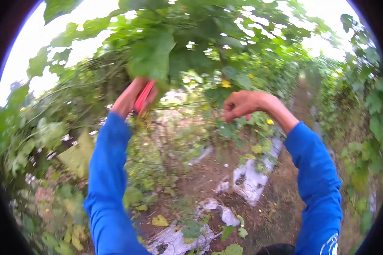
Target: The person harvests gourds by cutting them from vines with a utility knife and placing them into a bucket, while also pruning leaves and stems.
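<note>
The left hand [133,94] is raised on the left of the scene, among the vines, and its grip is closed around a red tool [145,95]. The tool stands at a slant in the fingers, its upper end toward a broad green leaf [151,53] that hangs just above the hand and partly overlaps it. Blur hides the tool's lower end, so its exact kind cannot be told

The right hand [244,104] is raised on the right, well apart from the left one, with its wrist bent and its fingers curled inward. Whether this grip pinches anything cannot be told. A yellow flower [226,83] shows just above and to the left of it, and green foliage lies behind and below

Both forearms wear blue sleeves [314,159]. Leafy vines [342,95] climb on the left and right and spread across the top, with bright sky showing through the gaps. Below the hands is brown soil [281,216], with a strip of pale sheeting [254,180] beyond and a crumpled piece nearer. A yellow leaf [160,220] lies on the near ground, left of the middle
</note>
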The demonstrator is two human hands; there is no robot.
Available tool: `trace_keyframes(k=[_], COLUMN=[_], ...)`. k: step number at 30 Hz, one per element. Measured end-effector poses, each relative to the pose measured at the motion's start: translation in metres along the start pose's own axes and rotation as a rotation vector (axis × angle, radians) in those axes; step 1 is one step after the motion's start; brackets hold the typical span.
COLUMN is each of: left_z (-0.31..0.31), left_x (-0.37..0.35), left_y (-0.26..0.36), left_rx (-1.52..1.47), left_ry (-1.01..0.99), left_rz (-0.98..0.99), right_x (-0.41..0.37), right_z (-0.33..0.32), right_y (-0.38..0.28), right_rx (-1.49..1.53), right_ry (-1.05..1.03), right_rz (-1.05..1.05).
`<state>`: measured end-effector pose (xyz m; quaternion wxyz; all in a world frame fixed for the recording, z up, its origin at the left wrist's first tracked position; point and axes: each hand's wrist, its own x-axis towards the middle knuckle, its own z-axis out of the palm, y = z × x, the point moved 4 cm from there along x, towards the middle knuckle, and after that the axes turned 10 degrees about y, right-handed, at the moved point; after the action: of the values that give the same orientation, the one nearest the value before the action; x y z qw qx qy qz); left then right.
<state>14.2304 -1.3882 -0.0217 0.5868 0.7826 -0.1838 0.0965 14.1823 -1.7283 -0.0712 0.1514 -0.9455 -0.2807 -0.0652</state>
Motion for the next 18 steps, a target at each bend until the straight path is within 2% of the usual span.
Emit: trace_keyframes(k=[1,2,3,5,6,8,9,11,13,14,15,17,18], left_z=[0.026,0.044,0.055,0.077,0.083,0.109,0.118,0.161,0.193,0.211,0.219,0.235,0.248], left_x=[-0.033,-0.063,-0.080,-0.126,-0.140,-0.184,-0.205,-0.250,-0.282,-0.301,-0.316,-0.346,-0.351], left_y=[-0.021,-0.041,-0.080,-0.142,-0.189,-0.237,-0.281,-0.268,-0.311,-0.327,-0.366,-0.440,-0.456], left_rx=[-0.012,0.088,-0.001,0.015,-0.078,-0.033,-0.274,-0.054,-0.186,-0.244,-0.147,-0.171,-0.166], left_ry=[0.116,0.046,0.181,0.070,-0.029,-0.024,-0.153,-0.174,-0.248,-0.262,-0.235,-0.359,-0.324], left_rz=[-0.142,-0.171,-0.290,-0.422,-0.518,-0.636,-0.784,-0.744,-0.741,-0.852,-0.904,-0.723,-0.786], right_x=[-0.006,-0.011,-0.013,-0.018,-0.022,-0.028,-0.035,-0.056,-0.076,-0.089,-0.101,-0.118,-0.125], right_z=[0.003,0.007,0.012,0.018,0.021,0.027,0.027,0.045,0.063,0.075,0.086,0.122,0.142], right_y=[0.010,0.020,0.037,0.062,0.075,0.102,0.113,0.135,0.149,0.153,0.160,0.186,0.204], right_rx=[0.028,0.056,0.092,0.080,0.064,0.030,0.018,0.010,0.358,0.437,0.446,0.415,0.363], right_ry=[0.003,0.006,-0.025,-0.072,-0.116,-0.111,-0.093,-0.082,-0.057,-0.104,-0.141,-0.190,-0.207], right_rz=[0.021,0.042,0.073,0.147,0.178,0.208,0.241,0.312,0.185,0.198,0.218,0.272,0.300])
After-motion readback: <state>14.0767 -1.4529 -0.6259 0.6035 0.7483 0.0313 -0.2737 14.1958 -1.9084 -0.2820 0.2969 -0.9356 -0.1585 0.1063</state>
